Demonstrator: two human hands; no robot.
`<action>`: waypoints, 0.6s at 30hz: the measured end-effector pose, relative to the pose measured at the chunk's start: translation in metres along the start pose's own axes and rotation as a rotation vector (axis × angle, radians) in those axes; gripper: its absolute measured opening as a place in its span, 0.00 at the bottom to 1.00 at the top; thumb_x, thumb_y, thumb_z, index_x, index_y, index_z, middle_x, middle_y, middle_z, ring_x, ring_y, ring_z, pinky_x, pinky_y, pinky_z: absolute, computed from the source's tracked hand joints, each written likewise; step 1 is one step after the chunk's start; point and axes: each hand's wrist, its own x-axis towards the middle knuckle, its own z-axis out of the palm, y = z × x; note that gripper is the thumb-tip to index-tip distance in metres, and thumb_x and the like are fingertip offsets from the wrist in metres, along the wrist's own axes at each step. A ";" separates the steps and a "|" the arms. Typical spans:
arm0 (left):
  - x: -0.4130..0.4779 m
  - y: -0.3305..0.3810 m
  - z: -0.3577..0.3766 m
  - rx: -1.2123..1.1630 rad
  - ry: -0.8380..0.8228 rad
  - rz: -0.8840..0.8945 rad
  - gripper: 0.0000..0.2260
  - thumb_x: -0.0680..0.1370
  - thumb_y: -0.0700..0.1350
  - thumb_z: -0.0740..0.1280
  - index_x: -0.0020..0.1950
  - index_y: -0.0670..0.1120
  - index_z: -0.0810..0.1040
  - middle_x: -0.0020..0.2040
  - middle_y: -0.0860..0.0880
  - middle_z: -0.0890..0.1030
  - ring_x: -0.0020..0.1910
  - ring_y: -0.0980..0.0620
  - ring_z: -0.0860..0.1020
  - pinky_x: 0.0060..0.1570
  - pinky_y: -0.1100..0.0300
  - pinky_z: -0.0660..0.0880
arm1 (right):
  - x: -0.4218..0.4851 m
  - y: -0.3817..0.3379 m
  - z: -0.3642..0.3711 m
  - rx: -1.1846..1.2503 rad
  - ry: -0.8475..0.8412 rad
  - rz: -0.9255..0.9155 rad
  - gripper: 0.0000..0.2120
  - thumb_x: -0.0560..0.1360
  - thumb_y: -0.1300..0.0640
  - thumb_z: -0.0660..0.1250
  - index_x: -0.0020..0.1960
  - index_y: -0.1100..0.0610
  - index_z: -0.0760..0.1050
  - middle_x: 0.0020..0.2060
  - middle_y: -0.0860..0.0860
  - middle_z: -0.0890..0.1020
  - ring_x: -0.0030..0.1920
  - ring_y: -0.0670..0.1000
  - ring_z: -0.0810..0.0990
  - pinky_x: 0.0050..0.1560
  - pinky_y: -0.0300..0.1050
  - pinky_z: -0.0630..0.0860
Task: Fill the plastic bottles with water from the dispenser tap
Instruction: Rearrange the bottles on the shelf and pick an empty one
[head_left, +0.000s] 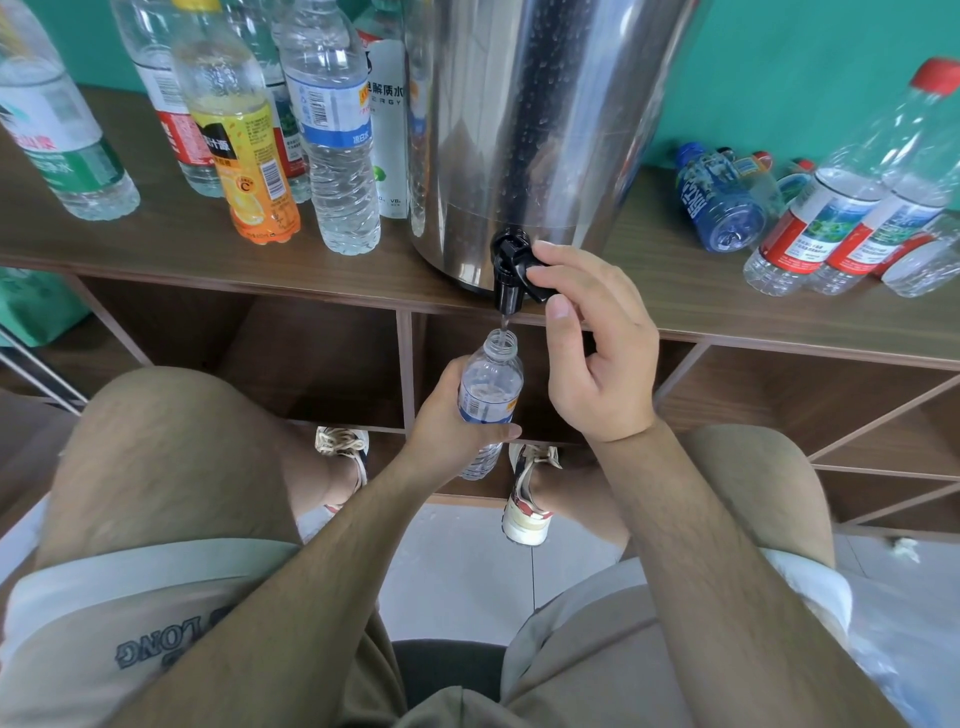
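- Overflow if slow to release tap (509, 260), right grip (592, 343) pinching its lever (537, 283).
- Stray stream with any drift of bottle (491, 387), left grip (447, 415) curled round it, mouth under spout (508, 300).

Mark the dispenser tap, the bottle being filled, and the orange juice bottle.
dispenser tap (508, 291): head view, on the black spout body.
bottle being filled (493, 378): head view, on its clear shoulder above the label.
orange juice bottle (249, 171): head view, on the yellow-orange label.
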 end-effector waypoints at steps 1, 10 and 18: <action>0.000 0.000 0.000 0.000 0.000 -0.001 0.36 0.69 0.45 0.84 0.65 0.67 0.65 0.54 0.72 0.77 0.55 0.74 0.76 0.42 0.76 0.73 | 0.000 0.000 0.000 0.000 0.000 0.000 0.13 0.83 0.63 0.61 0.58 0.64 0.84 0.63 0.57 0.84 0.65 0.48 0.81 0.65 0.48 0.75; 0.000 0.002 0.001 0.003 -0.004 0.013 0.36 0.69 0.45 0.84 0.68 0.62 0.66 0.57 0.67 0.77 0.54 0.72 0.77 0.42 0.78 0.73 | -0.001 0.001 0.000 0.012 -0.004 0.005 0.13 0.83 0.63 0.61 0.59 0.64 0.84 0.63 0.56 0.84 0.66 0.46 0.80 0.64 0.49 0.76; -0.002 0.006 0.001 -0.012 -0.008 0.025 0.37 0.69 0.45 0.83 0.70 0.61 0.67 0.59 0.65 0.78 0.57 0.65 0.77 0.47 0.74 0.72 | -0.001 0.001 0.000 0.008 -0.002 0.011 0.13 0.83 0.63 0.61 0.59 0.64 0.84 0.63 0.57 0.84 0.65 0.46 0.80 0.65 0.46 0.74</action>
